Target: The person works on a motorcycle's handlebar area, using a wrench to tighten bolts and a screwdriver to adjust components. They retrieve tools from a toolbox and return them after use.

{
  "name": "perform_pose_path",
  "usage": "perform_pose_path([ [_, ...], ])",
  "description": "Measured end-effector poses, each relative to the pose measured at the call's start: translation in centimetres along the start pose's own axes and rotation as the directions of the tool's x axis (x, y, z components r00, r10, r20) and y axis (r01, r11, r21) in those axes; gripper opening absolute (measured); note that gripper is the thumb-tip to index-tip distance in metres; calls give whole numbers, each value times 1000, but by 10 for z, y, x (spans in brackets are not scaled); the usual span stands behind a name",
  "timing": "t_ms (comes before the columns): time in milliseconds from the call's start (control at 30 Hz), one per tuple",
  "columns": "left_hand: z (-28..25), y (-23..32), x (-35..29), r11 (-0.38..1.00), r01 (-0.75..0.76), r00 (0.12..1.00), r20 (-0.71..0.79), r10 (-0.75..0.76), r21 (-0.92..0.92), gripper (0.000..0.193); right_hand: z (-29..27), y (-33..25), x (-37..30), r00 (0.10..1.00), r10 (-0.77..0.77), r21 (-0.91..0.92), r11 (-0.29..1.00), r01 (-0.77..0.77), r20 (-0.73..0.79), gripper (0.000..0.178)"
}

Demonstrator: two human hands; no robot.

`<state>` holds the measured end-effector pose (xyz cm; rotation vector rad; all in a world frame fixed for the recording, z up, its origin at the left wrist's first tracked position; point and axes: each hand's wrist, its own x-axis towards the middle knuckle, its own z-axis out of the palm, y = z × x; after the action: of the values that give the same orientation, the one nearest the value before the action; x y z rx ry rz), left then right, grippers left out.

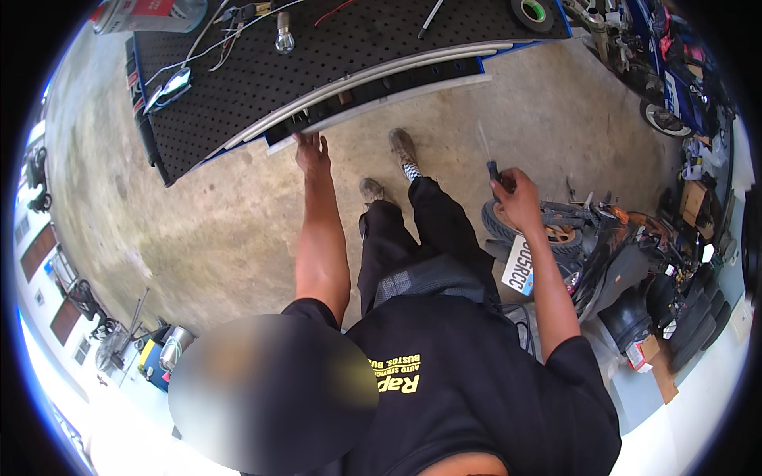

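My right hand [517,194] is closed round the dark handle of a screwdriver [492,170], held out over the floor with its thin shaft pointing away from me. My left hand [313,152] reaches to the front edge of a partly pulled-out drawer [357,119] under the workbench. Its fingers are apart and its fingertips meet the drawer's edge. Dark, small items lie inside the drawer, too shadowed to name. Above it is the black perforated bench top [262,95].
On the bench lie a light bulb [285,36], a tape roll [531,13], loose wires and a clear container [151,14]. To my right, a motorcycle [611,246] with an orange-rimmed wheel stands close to my right forearm. Another blue motorcycle [675,87] is farther off.
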<state>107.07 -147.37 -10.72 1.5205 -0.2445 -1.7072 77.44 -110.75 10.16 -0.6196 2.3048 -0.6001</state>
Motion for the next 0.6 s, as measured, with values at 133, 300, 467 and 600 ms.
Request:
perform_pose_path([
  [133,-88,-18,-46,989,74,984,150,-94,131,64,9,-18,38,995,-87,-38,996,85,-56,29],
  [300,-142,-23,-116,890,239,960,46,-278,388,70,49,-5,70,998,-57,-99,994,55,-15,27],
  [467,-169,-32,-158,798,282,957,-104,-269,533,69,65,-19,75,985,-158,-256,957,136,-67,25],
  [600,-188,-44,-184,816,294,954,-109,-278,498,65,50,2,102,859,-441,-294,883,365,-259,28],
])
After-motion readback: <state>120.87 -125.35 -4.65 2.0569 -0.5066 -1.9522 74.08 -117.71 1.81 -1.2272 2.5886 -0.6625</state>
